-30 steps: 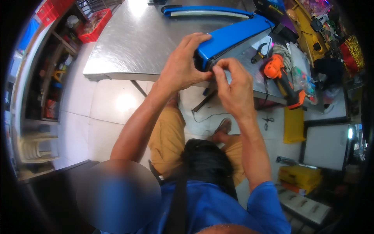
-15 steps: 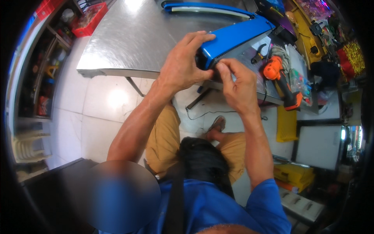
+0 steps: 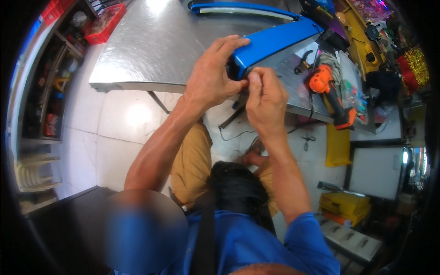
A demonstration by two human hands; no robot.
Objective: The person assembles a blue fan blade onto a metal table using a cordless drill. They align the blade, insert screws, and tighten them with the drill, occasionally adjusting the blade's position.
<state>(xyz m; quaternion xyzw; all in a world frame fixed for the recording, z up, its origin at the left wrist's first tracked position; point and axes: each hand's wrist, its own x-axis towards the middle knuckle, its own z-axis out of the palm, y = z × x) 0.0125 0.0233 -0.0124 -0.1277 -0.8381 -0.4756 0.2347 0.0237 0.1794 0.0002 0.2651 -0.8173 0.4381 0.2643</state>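
Observation:
A blue bag sealer (image 3: pixel 275 41) with a long housing and a thin blue arm (image 3: pixel 243 8) lies on the steel table, its near end at the front edge. My left hand (image 3: pixel 213 71) grips that near end, fingertips on the top face and thumb low at the front. Close beside the thumb, my right hand (image 3: pixel 268 96) pinches thumb and forefinger together at the housing's lower edge. Whatever lies between those fingertips is too small or hidden to make out.
Right of the sealer on the steel table (image 3: pixel 151 50) lie black-handled pliers (image 3: pixel 303 63), an orange and black power tool (image 3: pixel 323 80) and a clear parts box (image 3: pixel 356 101). A red crate (image 3: pixel 106 25) stands far left. A yellow case (image 3: pixel 343 206) is low at the right.
My right hand and forearm have shifted left, bringing the pinching fingers closer to my left thumb. The sealer's near end has moved slightly left with my left hand.

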